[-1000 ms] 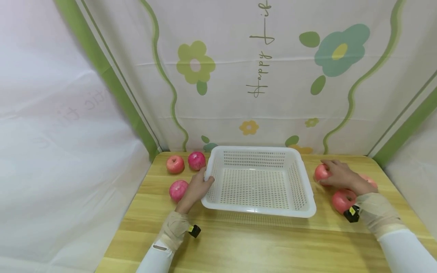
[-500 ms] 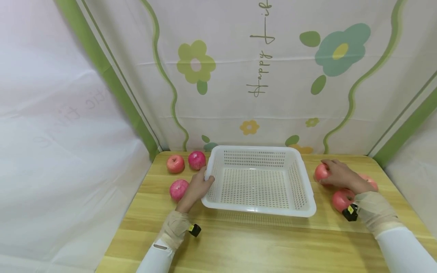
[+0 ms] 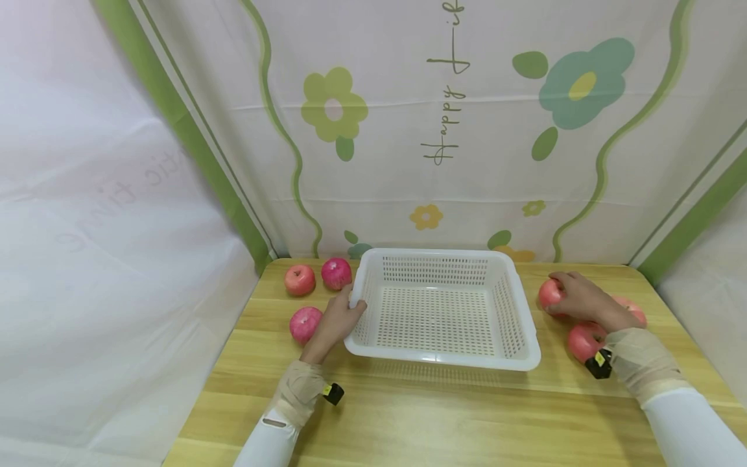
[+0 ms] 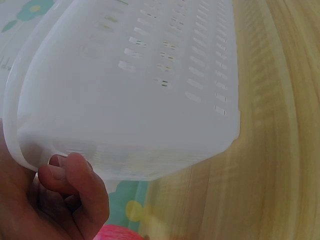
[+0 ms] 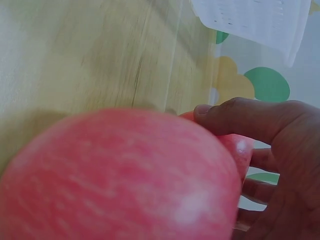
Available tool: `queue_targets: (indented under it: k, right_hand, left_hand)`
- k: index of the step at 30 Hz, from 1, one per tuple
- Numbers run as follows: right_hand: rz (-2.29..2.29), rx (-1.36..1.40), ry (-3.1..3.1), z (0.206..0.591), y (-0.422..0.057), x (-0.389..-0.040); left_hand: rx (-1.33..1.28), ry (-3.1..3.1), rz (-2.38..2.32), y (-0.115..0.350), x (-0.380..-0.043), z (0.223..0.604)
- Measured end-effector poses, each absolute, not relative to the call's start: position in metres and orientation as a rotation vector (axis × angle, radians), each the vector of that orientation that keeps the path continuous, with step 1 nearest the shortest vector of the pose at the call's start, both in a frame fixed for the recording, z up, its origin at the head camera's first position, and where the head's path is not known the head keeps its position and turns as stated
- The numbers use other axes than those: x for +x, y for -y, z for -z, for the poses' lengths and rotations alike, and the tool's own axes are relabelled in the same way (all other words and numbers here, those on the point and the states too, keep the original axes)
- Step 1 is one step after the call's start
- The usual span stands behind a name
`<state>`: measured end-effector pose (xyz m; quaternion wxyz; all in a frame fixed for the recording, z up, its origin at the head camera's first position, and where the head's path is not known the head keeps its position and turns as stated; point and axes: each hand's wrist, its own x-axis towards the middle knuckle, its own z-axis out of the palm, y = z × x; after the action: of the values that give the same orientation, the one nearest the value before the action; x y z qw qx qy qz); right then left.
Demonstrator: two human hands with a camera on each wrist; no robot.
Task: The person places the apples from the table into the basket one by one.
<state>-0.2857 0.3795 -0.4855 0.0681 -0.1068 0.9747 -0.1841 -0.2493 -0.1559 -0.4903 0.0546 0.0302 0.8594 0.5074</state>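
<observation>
A white plastic basket [image 3: 434, 318] with slotted walls stands on the table, nothing inside it. My left hand [image 3: 338, 318] grips its left rim; the left wrist view shows the fingers [image 4: 92, 195] curled below the rim. On the right side, my right hand [image 3: 580, 299] holds a red apple [image 3: 548, 295], thumb and fingers around it. That apple is mostly hidden behind a nearer apple [image 5: 120, 175] in the right wrist view. The nearer apple [image 3: 585, 342] lies below my right wrist in the head view, and another apple [image 3: 633, 310] is partly covered by the forearm.
Left of the basket lie a red apple [image 3: 299, 280], a deep pink apple [image 3: 336, 274] and a pink apple [image 3: 305, 324] close to my left wrist. The wooden table [image 3: 408, 415] ends at a flower-printed cloth [image 3: 397, 175] behind and at the sides.
</observation>
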Motion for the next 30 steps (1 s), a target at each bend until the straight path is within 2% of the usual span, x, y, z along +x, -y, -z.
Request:
queue_targets:
  k: [30]
  right_hand:
    - [0.562,-0.306,-2.953,0.4867,-0.3743,-0.2787]
  left_hand:
    - [0.084,-2.617,-1.529,0.1547,-0.2484,0.4892]
